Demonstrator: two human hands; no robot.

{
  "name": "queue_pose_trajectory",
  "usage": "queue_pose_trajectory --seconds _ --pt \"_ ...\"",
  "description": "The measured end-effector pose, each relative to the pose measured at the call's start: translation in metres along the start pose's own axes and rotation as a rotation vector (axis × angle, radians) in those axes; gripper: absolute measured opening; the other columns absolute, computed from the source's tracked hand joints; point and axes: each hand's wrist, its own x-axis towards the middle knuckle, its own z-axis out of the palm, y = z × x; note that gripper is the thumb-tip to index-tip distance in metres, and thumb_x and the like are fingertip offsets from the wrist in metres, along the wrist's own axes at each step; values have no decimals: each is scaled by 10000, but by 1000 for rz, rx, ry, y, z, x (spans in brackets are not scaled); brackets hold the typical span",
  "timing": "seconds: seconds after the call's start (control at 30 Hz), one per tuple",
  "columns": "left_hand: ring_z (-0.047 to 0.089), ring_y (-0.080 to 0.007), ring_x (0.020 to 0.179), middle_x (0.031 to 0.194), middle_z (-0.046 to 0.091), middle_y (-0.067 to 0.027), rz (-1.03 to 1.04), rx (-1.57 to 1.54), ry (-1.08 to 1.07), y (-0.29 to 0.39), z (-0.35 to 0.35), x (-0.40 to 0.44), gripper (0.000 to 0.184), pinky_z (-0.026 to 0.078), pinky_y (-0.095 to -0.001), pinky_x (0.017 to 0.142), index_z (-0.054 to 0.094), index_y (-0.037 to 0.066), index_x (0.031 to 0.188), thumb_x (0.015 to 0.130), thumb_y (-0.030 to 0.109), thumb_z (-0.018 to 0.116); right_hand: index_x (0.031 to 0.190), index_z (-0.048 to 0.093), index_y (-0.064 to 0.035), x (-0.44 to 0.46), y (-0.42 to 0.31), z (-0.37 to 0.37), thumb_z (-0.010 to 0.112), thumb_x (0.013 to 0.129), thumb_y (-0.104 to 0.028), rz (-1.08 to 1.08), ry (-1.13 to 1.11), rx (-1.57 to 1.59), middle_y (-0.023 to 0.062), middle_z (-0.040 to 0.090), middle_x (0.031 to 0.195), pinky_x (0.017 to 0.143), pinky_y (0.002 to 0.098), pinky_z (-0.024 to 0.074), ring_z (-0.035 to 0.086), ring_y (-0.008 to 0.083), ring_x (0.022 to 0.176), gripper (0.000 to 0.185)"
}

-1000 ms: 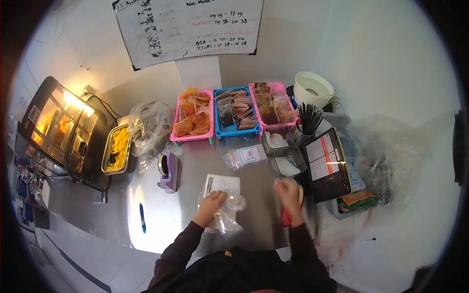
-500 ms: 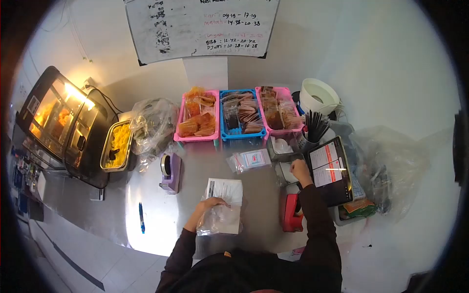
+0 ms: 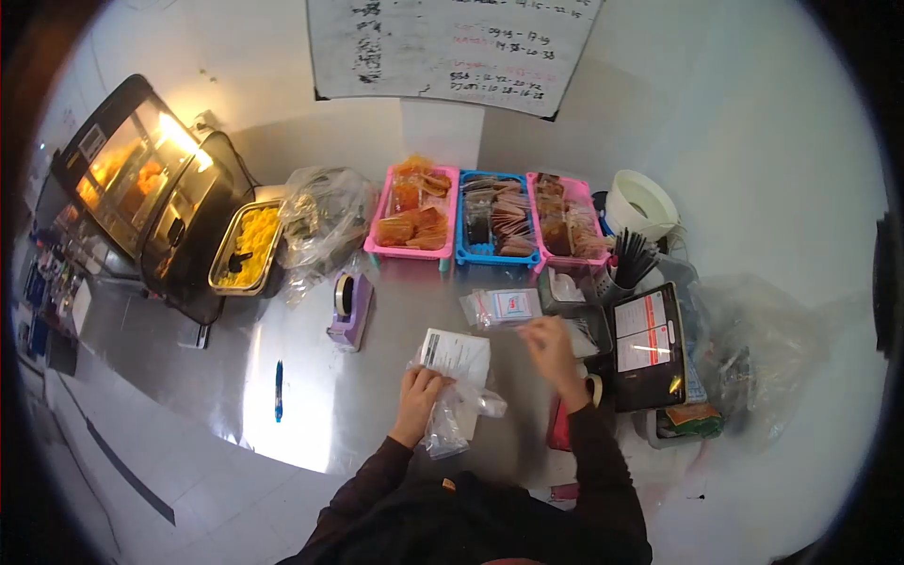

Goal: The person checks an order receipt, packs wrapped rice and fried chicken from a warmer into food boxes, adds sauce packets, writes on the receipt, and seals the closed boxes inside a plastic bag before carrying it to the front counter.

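Observation:
My left hand (image 3: 419,400) has its fingers closed on a clear plastic bag (image 3: 450,428), whose crumpled end spreads to the right. Under the bag lies a flat white packet or box with a printed paper (image 3: 457,351) on it. My right hand (image 3: 553,353) is raised to the right of the printed paper, thumb and fingertips pinched together. A thin, pale thing seems to stick out leftward from that pinch, too faint to name. Just beyond those fingertips lies a small clear packet with a printed card (image 3: 508,307). Below the right wrist, a red tape dispenser (image 3: 559,428) is partly covered by the arm.
Left on the steel table are a purple tape dispenser (image 3: 351,315), a blue pen (image 3: 279,391), a tray of yellow food (image 3: 247,250) and a lit display warmer (image 3: 141,188). Sachet baskets (image 3: 497,261) line the back. A tablet (image 3: 650,344) and black straws (image 3: 634,259) stand at right.
My right hand has moved left from the containers beside the tablet toward the printed paper. My left hand now bunches the plastic bag, which has shifted on the packet. The camera view has turned slightly.

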Motion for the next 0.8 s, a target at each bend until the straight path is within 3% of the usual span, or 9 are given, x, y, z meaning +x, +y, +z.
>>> queue_pose_trajectory --seconds 0.03,0.13,0.17,0.37,0.47,0.57,0.67,0.77,0.8 --pt "461 -252 944 1005 473 -92 57 84 71 3 -3 1 244 389 -311 803 577 116 915 678 92 525 774 639 -67 -5 -17 15 592 655 -39 -51 -47 42 78 557 753 686 338 405 495 249 737 131" --pt "427 -241 988 1054 447 -122 27 -60 50 9 -16 10 226 352 -307 852 580 60 897 674 34 552 765 633 -57 -31 -36 63 588 646 -22 -90 -133 257 84 548 751 668 329 416 500 241 728 132" --pt "477 -260 949 1002 493 -130 -255 -535 -91 3 -10 7 234 386 -320 822 565 33 915 684 66 548 767 626 -47 -40 -44 71 587 645 -13 -56 -115 320 88 545 745 665 331 420 502 243 725 133" --pt "574 -287 729 779 578 -137 160 -333 -149 -40 15 25 280 454 -343 657 570 34 858 615 160 628 862 566 -2 -90 -63 81 600 643 17 -37 92 102 105 568 795 709 345 443 544 256 777 223" --pt "574 -288 722 777 581 -147 28 -134 -329 -45 25 35 260 452 -348 620 560 18 797 591 146 654 847 551 -4 -88 -78 82 599 665 13 -120 109 99 106 573 798 690 339 449 555 266 777 189" --pt "570 -295 690 782 577 -164 -301 -264 -448 -22 -3 57 298 453 -359 599 536 4 774 563 150 688 828 547 -7 -71 -79 83 597 683 0 -276 55 19 97 575 792 650 321 455 561 256 742 153" --pt "594 -294 654 728 594 -166 -163 -278 -235 -28 -7 51 430 475 -348 590 470 -3 965 608 105 684 833 574 -15 -58 -76 87 611 677 -20 -332 13 -5 76 569 780 602 305 454 556 224 680 160" --pt "608 -203 718 750 604 -136 -535 -924 -325 -34 -17 39 431 495 -297 638 390 6 1048 690 11 630 811 587 -22 -57 -81 91 621 651 -8 -206 78 25 68 559 769 590 297 453 550 212 667 164" --pt "600 -187 743 767 602 -129 -566 -1079 -305 -37 -15 33 415 495 -291 659 381 9 1057 711 4 611 805 588 -24 -60 -83 93 625 645 -10 -174 102 26 67 557 768 593 297 457 552 212 679 165"
